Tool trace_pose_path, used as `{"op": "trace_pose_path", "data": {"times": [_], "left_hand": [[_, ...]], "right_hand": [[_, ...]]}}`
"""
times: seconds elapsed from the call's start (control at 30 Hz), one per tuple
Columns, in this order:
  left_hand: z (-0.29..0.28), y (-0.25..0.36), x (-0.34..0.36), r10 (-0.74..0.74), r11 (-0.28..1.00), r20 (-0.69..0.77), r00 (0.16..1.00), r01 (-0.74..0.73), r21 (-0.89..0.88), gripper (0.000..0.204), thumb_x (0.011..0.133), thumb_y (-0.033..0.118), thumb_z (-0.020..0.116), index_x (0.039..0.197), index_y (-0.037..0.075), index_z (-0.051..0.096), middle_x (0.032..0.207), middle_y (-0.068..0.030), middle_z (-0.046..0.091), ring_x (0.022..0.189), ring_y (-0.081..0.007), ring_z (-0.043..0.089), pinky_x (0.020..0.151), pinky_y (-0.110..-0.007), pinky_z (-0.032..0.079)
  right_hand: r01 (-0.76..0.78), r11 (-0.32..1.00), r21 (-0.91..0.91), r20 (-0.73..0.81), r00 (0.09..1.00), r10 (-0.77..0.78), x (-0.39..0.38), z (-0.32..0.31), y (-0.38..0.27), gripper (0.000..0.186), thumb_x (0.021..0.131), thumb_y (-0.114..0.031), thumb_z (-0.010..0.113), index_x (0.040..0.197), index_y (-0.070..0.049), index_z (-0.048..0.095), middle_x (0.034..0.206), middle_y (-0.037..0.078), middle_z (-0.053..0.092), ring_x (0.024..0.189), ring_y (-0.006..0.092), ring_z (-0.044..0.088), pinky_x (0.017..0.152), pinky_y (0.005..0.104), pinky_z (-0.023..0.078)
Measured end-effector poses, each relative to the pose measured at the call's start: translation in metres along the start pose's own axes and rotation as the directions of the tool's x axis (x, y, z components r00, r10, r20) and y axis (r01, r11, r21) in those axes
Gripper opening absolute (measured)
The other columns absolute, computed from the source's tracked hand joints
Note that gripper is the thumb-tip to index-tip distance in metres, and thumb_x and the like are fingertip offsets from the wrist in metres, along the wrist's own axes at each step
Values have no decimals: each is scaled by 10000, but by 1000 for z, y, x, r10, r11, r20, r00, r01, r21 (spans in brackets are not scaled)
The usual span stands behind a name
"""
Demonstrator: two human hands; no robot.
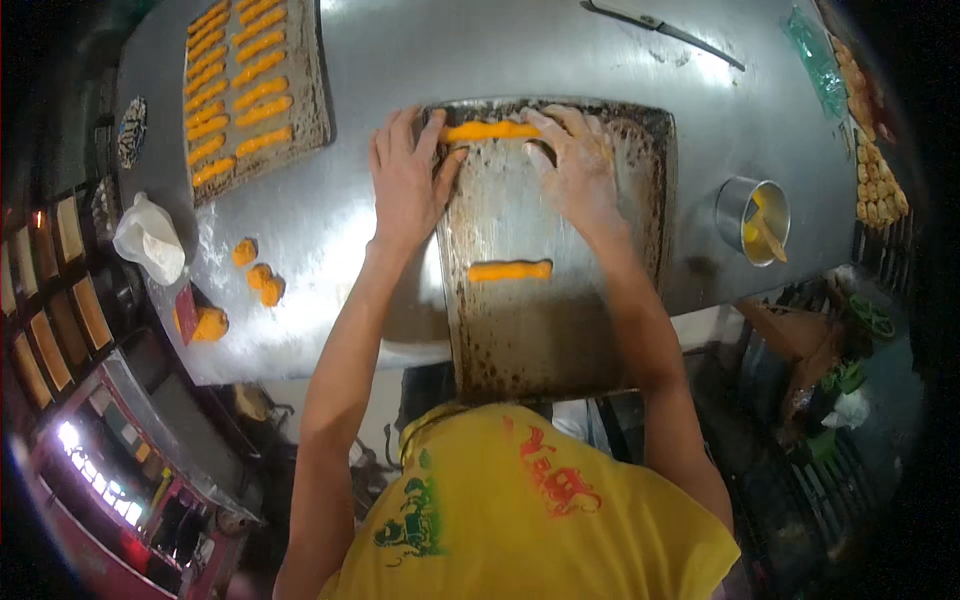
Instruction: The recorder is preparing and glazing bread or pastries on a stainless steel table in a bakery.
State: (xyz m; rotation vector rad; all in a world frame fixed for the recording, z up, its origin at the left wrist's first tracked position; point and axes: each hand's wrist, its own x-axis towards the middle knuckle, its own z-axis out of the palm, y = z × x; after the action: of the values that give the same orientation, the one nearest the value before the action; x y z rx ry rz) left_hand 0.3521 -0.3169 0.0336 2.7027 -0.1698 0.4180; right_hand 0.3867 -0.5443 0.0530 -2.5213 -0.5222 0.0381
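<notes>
Your yellow shirt [500,540], printed in green and red, fills the bottom centre of the frame, nearest the head camera. Above it, a dark-edged metal tray [560,220] holds two orange dough strips: the lower strip [510,271] lies alone around mid-tray, while the upper strip [490,131] lies along the top edge, between your two hands. Your left hand [408,185] has finger and thumb parted at its left end, and your right hand [582,170] covers its right end; I cannot tell whether either pinches the dough or merely touches it. At upper left, a second tray [312,70] carries two columns of strips, more than a dozen, cropped by the frame. At far left, one white jug [138,225] contains white powder [162,256]; to its right sit three small dough lumps [259,276], with one larger piece [211,324] against one dark red scraper [187,314] below. At right, one metal pot [735,207] holds something yellow and one wooden-handled tool [769,240]. At upper right lie one knife [660,27] and one green plastic bag [818,62].
</notes>
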Motion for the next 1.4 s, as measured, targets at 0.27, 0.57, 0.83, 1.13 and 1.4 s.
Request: {"op": "trace_pose_path", "data": {"times": [0.27, 0.57, 0.83, 1.13, 1.4], "left_hand": [[-64, 43, -109, 172, 950, 451, 876, -26, -313, 386, 906, 150, 705, 1275, 85, 613, 1239, -88, 592, 1190, -291, 533, 1061, -499, 353], [-26, -1, -37, 67, 977, 85, 994, -48, -209, 283, 846, 76, 700, 1125, 107, 671, 1201, -84, 612, 1163, -293, 549, 1049, -498, 359], [-86, -18, -112, -81, 929, 39, 996, 90, -359, 410, 918, 134, 669, 1320, 83, 606, 1311, -160, 565, 1201, -366, 522, 1030, -494, 404], [-207, -136, -328, -563, 671, 92, 821, 519, -530, 405, 951, 98, 645, 1344, 21, 586, 1293, -182, 600, 1207, -381, 553, 1046, -456, 419], [-345, -252, -400, -770, 463, 55, 635, 616, -637, 429, 980, 118, 624, 1392, 13, 561, 1199, -171, 630, 1136, -311, 608, 998, -399, 464]], "right_hand": [[-13, 989, 144, 431, 901, -51, -86, -36, -27, 355, 914, -238, 682, 1258, -151, 663, 1212, 117, 636, 1172, 350, 580, 1065, 537, 406], [-1, 998, -69, -34, 999, -1, -15, 19, -39, 250, 893, -158, 691, 1138, -108, 683, 1166, 112, 647, 1169, 337, 567, 1018, 510, 432], [-183, 961, 206, 39, 983, 178, -55, 24, -111, 266, 929, -152, 680, 1186, -91, 701, 1182, 112, 670, 1110, 295, 609, 967, 409, 475], [-254, 804, 537, 447, 895, -16, -72, 126, -323, 240, 971, -189, 672, 1166, -60, 724, 1126, 114, 721, 987, 226, 679, 888, 361, 521], [640, 747, 177, -109, 767, -632, 106, 351, -546, 365, 984, -225, 618, 1316, -75, 644, 1319, 185, 647, 1236, 363, 593, 1088, 442, 439]]}}
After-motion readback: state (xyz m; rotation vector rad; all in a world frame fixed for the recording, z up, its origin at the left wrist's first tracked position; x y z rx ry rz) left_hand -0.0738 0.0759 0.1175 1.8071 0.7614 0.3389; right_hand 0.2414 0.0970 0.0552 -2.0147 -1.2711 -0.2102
